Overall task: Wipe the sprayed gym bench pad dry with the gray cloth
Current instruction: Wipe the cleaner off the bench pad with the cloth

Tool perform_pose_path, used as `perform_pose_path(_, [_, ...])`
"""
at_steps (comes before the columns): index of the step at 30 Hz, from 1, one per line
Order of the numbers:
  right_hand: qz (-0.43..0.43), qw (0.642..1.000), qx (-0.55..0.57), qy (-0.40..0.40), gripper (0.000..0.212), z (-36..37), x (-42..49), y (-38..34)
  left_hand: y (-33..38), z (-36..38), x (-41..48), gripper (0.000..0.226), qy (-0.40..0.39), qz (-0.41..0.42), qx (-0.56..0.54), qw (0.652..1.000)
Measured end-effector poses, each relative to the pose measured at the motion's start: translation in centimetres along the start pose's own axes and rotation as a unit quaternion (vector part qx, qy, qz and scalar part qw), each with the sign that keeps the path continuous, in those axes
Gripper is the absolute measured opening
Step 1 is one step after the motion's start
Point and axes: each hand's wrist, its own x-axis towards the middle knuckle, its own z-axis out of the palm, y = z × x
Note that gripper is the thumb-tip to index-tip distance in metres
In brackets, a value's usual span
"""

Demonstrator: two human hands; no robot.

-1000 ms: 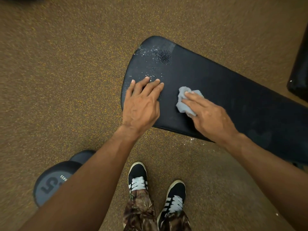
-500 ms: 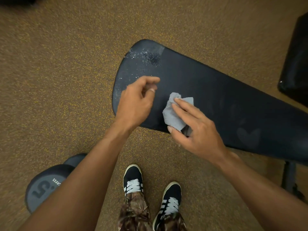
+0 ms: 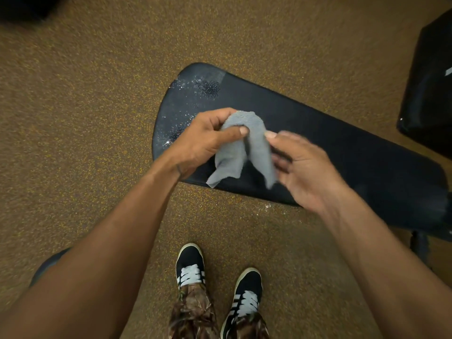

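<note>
At the rounded left end of the long black padded gym bench pad (image 3: pixel 342 148), a patch of glistening spray droplets (image 3: pixel 195 89) is seen unwiped. The small gray terry cloth (image 3: pixel 242 148) is held lifted clear of the pad, above its near left part, and is draped in two hanging folds. Its top is pinched between thumb and fingers of the left hand (image 3: pixel 205 140). The right hand (image 3: pixel 303 167) is blurred; its thumb is laid against the right fold, but whether the fold is gripped cannot be told. The pad to the right appears matte and free of drops. The task is judged partly done: the wet left end remains to be wiped.

The bench is set on brown, yellow-flecked rubber flooring (image 3: pixel 85 118). A dark rounded weight (image 3: pixel 49 263) is half hidden at lower left, black-and-white laced shoes (image 3: pixel 190 265) are placed below the bench, and a second black padded object (image 3: pixel 430 81) is seen at far right.
</note>
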Motion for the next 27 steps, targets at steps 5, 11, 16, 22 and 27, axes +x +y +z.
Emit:
perform_pose_path(5, [0.103, 0.978, -0.138, -0.122, 0.055, -1.5, 0.4, 0.5, 0.2, 0.0, 0.0, 0.014, 0.027, -0.008, 0.027, 0.999])
perform_pose_path(11, [-0.11, 0.98, -0.165, -0.022, 0.007, -1.7, 0.0, -1.0, 0.0, -0.7, 0.3, 0.052, 0.183, -0.022, 0.381, 0.906])
perform_pose_path(16, [-0.104, 0.982, -0.155, -0.01, 0.019, -0.6, -0.1, -2.2, 1.3, 3.3, -1.8, 0.035, 0.193, 0.09, 0.313, 0.925])
perform_pose_path(22, [-0.086, 0.987, -0.134, -0.032, 0.017, 1.5, 0.3, -1.7, 0.7, 5.8, -2.8, 0.035, 0.146, 0.024, 0.226, 0.963])
perform_pose_path(27, [-0.039, 0.991, -0.107, -0.066, 0.021, 0.5, 1.1, -1.7, 0.5, 3.0, -3.5, 0.012, 0.089, -0.003, 0.103, 0.991])
